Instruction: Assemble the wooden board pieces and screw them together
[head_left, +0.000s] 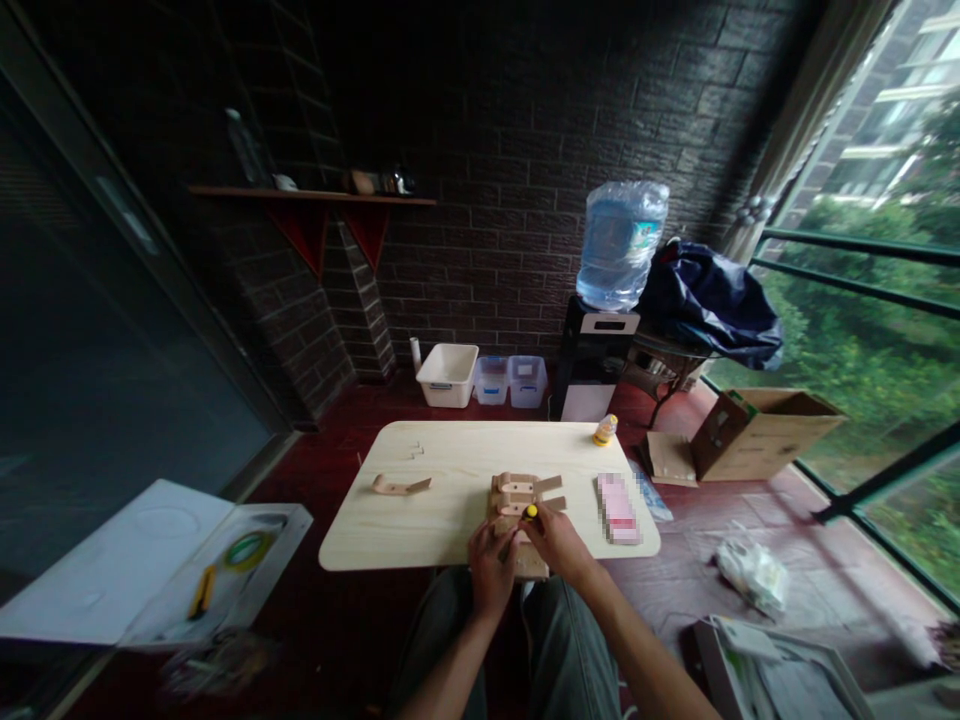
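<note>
A wooden assembly point(514, 488) with curved hook-like pieces lies near the table's front edge. My right hand point(556, 540) is closed around a screwdriver point(532, 511), of which mainly the round yellow handle end shows; its tip is hidden. Close beside it, my left hand point(493, 560) has its fingers bent and pressed on the near wooden piece of the assembly. A separate curved wooden hook point(403, 486) rests to the left. Beyond that hook lie several small screws point(417, 451).
On the pale table point(450, 440), a pink pixelated object point(619, 508) lies right and a yellow-based bottle point(605, 430) stands at the back right. Plastic bins point(448, 376) and a water dispenser point(592, 360) stand behind. An open white case point(120, 570) is at left, a cardboard box point(757, 435) at right.
</note>
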